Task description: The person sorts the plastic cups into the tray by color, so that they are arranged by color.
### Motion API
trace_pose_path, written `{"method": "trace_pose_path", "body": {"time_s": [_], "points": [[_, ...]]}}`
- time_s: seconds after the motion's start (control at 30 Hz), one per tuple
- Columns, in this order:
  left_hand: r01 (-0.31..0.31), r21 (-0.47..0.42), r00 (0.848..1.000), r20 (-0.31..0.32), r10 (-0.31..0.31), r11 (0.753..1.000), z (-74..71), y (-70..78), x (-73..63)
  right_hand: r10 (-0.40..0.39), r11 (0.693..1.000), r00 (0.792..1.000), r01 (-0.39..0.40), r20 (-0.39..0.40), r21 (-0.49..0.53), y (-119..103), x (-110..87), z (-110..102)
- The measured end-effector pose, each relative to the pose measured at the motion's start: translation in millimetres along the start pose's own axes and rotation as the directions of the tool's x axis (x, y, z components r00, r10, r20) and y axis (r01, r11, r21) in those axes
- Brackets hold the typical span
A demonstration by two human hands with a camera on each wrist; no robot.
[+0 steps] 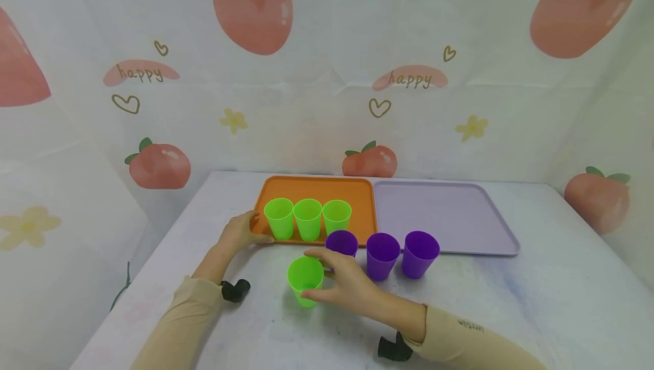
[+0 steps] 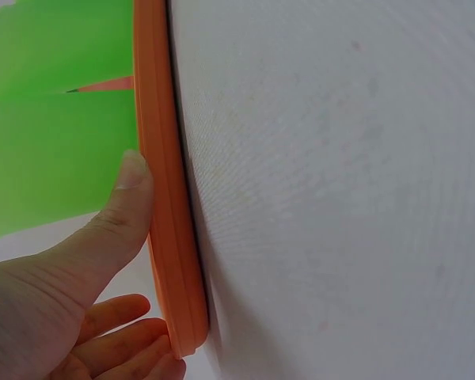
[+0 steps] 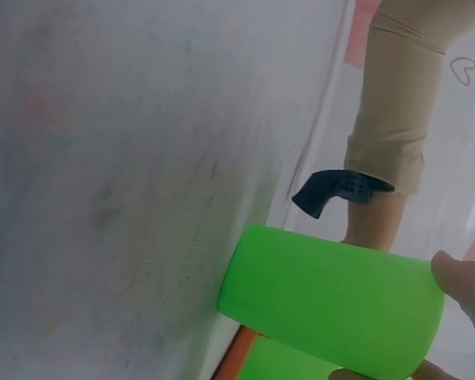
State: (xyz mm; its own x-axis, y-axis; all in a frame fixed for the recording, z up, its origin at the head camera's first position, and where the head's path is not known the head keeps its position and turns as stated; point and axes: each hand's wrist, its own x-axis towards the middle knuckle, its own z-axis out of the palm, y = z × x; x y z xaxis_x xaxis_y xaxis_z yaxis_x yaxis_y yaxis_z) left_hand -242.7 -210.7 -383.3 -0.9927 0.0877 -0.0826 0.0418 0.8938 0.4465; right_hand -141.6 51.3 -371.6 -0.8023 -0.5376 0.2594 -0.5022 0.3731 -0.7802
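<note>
Well, one green cup (image 1: 302,275) is pinched in my right hand (image 1: 349,282), in front of the orange tray (image 1: 317,184). I can't tell if it touches the bench (image 1: 562,302). Three green cups (image 1: 308,222) already stand on that tray, and my left hand (image 1: 239,231) grips its corner. Three purple cups (image 1: 380,262) stand on the bench, so I guess those are left.

Left tray (image 1: 327,185), right tray (image 1: 439,217) side by side near far edge of worktop (image 1: 511,313). Three cups (image 1: 308,223) in left tray, along near edge. Three more cups (image 1: 380,263) before trays, around their junction. Lone cup (image 1: 302,280) left of those, nearer worktop's near edge, in right hand (image 1: 349,286). Left hand (image 1: 239,232) at left tray's near left corner.
</note>
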Motion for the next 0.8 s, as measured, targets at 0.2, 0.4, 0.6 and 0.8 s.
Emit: {"method": "trace_pose_path", "body": {"time_s": [0.2, 0.4, 0.6, 0.8], "points": [[-0.009, 0.001, 1.0, -0.001, 0.009, 1.0, 0.2, -0.1, 0.4, -0.013, 1.0, 1.0, 0.013, -0.01, -0.002, -2.9, -0.9, -3.2], [-0.012, -0.007, 1.0, -0.001, 0.012, 1.0, -0.4, -0.6, 0.2, -0.004, 1.0, 1.0, 0.004, -0.008, -0.01, -9.5, -2.9, -10.6], [-0.002, -0.011, 1.0, -0.002, 0.002, 1.0, 0.4, -0.8, 0.7, 0.005, 1.0, 1.0, -0.005, 0.025, 0.012, -14.8, -6.0, -20.8], [-0.002, -0.011, 1.0, -0.001, 0.002, 1.0, 0.5, -0.8, 0.8, -0.02, 1.0, 0.999, 0.019, 0.027, 0.023, -17.5, -7.2, -28.7]]}}
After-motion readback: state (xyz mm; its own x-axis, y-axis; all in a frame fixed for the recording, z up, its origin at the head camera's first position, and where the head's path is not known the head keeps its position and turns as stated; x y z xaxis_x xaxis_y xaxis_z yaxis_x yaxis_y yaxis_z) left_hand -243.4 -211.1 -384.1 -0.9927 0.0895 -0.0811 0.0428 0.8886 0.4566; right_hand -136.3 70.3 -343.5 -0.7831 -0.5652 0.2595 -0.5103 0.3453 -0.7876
